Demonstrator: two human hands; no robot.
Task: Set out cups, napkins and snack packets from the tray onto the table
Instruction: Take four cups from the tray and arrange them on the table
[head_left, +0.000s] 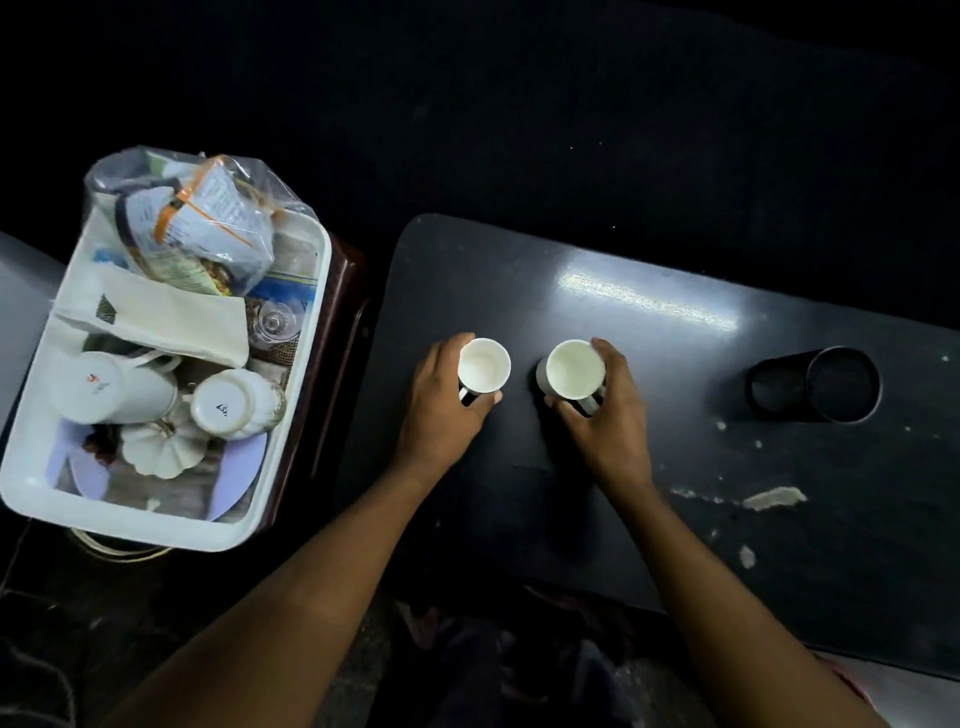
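Two white cups stand upright on the dark table (675, 415). My left hand (441, 405) grips the left cup (484, 364) from its left side. The right cup (574, 370) is held by my right hand (605, 415), wrapped around its right side. To the left, a white tray (291, 415) holds two more white cups lying on their sides (119, 387) (234, 402), a folded cream napkin (156, 317), a clear bag of snack packets (202, 218) and a white pumpkin-shaped lid (163, 449).
Two black cups (815, 384) lie side by side at the table's right. Pale scuff marks (774, 498) dot the table's front right. The tray rests on a dark brown stand (332, 332) left of the table. A small clear glass (275, 322) lies in the tray.
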